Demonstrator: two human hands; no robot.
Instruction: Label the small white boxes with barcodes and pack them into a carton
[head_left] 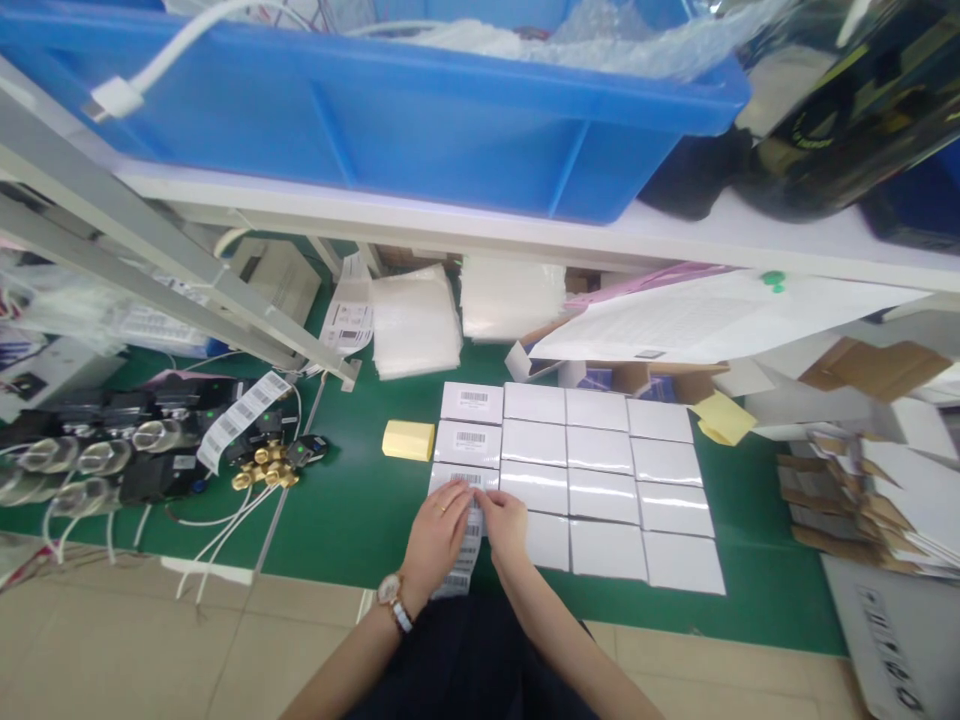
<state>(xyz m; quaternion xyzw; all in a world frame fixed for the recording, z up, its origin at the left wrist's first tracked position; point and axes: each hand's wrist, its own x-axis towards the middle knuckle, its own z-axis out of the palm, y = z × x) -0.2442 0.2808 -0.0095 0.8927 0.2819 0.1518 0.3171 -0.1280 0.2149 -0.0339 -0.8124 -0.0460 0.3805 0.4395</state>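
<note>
Showing black barcodes (466, 551) in a row | label strip (463, 563) | white, narrow

I face a green desk (349, 525), a pale seam (272, 530) crossing its surface on my left. Just above it, a white shelf (780, 235) spans my whole view, and light-grey metal bars (112, 185) slant down at my left. Beyond the desk's near edge I see beige tiled floor (135, 640) under bright, pale light.
</note>
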